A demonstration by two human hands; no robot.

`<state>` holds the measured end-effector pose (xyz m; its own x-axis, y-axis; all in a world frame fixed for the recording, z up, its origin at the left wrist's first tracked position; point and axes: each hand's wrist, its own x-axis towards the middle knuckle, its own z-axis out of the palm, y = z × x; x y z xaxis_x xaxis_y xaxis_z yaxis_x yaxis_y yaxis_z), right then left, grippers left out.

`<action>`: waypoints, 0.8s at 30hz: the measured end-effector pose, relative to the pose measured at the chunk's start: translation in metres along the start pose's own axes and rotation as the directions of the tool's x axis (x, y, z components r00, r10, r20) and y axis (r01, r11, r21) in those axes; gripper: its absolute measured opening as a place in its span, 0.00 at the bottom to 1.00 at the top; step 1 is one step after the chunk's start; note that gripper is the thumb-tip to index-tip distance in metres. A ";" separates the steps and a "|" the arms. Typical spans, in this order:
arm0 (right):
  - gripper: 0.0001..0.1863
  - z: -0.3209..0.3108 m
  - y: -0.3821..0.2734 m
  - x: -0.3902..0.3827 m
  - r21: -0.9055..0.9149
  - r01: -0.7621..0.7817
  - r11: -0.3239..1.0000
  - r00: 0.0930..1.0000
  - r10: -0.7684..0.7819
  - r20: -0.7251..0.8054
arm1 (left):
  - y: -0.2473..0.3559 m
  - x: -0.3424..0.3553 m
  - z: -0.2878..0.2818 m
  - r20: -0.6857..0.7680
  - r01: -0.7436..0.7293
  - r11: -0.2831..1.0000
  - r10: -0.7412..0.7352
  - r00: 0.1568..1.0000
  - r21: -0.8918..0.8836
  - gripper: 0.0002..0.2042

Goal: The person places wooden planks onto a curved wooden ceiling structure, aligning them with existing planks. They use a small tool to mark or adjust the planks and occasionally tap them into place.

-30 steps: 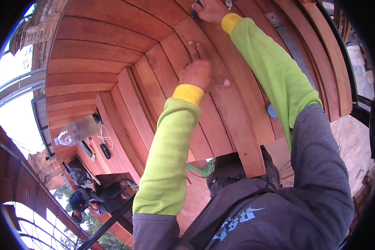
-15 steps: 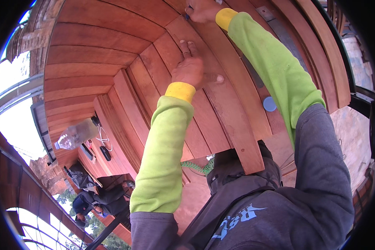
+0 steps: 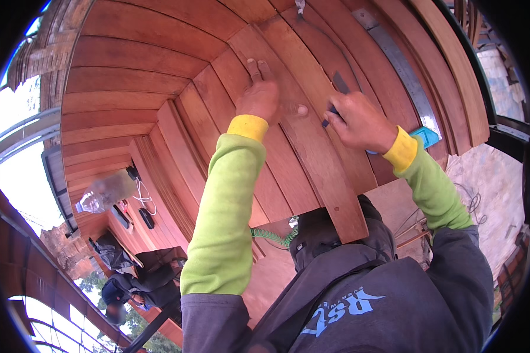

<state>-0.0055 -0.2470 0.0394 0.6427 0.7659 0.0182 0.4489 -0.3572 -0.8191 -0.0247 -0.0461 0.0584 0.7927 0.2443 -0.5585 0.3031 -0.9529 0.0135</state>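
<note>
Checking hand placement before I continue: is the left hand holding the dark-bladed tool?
No. The left hand rests on the reddish boards, while the right hand grips the dark-bladed tool.

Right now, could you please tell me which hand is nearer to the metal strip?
Right. The right hand is to the left of the metal strip, closed around a dark tool; the left hand is farther left, resting on the boards.

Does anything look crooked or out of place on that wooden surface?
Yes: the long board under the left hand juts past the neighbouring boards, breaking their line. A dark spot marks its projecting end; I can't tell whether that's damage.
</note>
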 end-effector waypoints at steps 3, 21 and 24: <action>0.10 -0.001 0.029 0.094 -0.122 0.089 0.989 0.981 -0.109 -0.162 | 0.001 0.003 0.001 -0.023 -0.068 0.997 0.067 0.998 -0.040 0.66; 0.08 0.002 0.029 0.072 -0.112 0.086 0.990 0.992 -0.096 -0.087 | 0.000 0.005 0.004 -0.009 -0.075 0.997 0.075 0.997 -0.017 0.65; 0.10 0.005 0.003 -0.022 -0.037 0.028 0.999 0.995 -0.031 -0.091 | 0.002 0.002 0.000 -0.015 -0.059 0.997 0.060 0.998 0.041 0.65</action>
<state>-0.0217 -0.2616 0.0338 0.6824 0.7247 0.0960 0.4893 -0.3552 -0.7965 -0.0226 -0.0472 0.0567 0.8174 0.1898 -0.5439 0.2341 -0.9721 0.0124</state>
